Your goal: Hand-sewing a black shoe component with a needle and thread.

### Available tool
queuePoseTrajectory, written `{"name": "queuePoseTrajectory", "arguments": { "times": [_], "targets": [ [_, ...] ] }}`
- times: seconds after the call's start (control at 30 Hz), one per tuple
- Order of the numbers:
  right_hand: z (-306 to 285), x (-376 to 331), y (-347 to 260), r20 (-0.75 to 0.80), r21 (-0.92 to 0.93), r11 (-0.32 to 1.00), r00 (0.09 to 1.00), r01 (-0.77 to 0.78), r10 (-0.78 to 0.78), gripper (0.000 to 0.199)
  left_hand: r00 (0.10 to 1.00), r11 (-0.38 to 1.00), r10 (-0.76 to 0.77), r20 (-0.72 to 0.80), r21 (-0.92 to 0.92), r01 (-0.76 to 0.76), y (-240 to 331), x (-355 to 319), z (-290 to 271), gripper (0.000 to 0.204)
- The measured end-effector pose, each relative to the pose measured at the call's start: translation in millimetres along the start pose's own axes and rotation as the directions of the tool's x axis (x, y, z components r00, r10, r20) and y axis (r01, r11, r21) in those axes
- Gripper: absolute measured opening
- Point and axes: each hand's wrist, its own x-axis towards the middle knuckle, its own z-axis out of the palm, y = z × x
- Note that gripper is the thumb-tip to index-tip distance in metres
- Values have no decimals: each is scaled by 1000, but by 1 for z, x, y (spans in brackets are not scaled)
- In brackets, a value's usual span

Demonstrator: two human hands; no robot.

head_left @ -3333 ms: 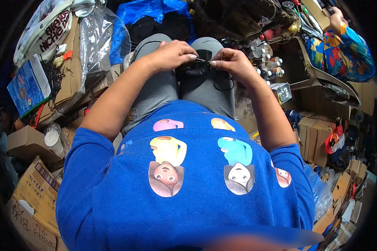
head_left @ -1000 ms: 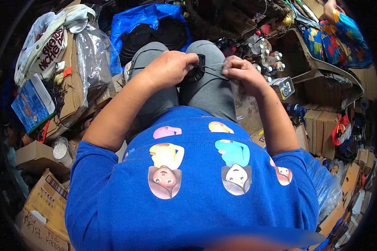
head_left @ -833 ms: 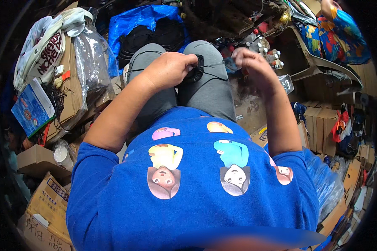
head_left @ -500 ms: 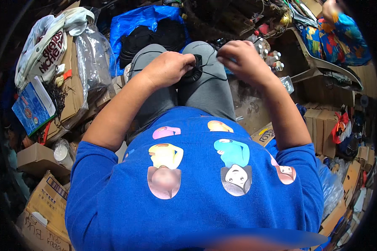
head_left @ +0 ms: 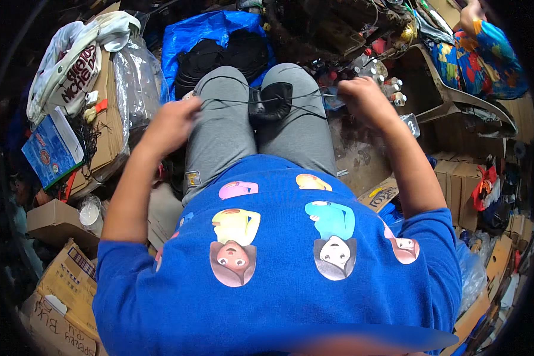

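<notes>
Hands spread apart over the lap in the head view, with a thin black cord [head_left: 261, 99] stretched taut between them. The left hand [head_left: 171, 123] sits over the outer side of the left thigh, fingers curled shut around the cord's left end. The right hand [head_left: 362, 98] is out past the right knee, fingers pinched closed on the cord's other end. Between the hands, resting in the gap between the grey-trousered knees [head_left: 261, 124], lies a small black pouch-like object [head_left: 271, 102]; the cord strands run across it, and neither hand touches it directly. Beyond the knees a blue plastic bag [head_left: 213, 35] holds dark rounded items. To the person's left lie a flattened cardboard sheet [head_left: 110, 130], a clear plastic bag [head_left: 135, 77] and a blue box [head_left: 48, 151]. At the upper right a second person's sleeve in a bright flowered print [head_left: 486, 56] shows.
</notes>
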Motion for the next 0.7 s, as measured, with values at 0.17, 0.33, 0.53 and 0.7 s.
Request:
{"name": "queuePoseTrajectory", "arguments": {
  "times": [0.17, 0.33, 0.53, 0.7],
  "targets": [
    [-17, 14, -8, -55, 902, 423, 949, -86, 310, 20, 964, 720, -264, -37, -673, 172, 12, 5, -50, 10],
    [5, 65, -83, -202, 925, -326, 979, 194, 9, 24, 964, 167, 148, -222, -955, -246, 115, 50, -21, 16],
    [10, 13, -59, 117, 617, 782, 993, -89, 20, 23, 965, 960, 258, -37, -100, -260, 58, 16, -25, 15],
    [0, -83, 60, -54, 283, 875, 904, -393, 424, 23, 928, 915, -100, -360, 334, 228, -43, -54, -154, 20]
  ]
}}
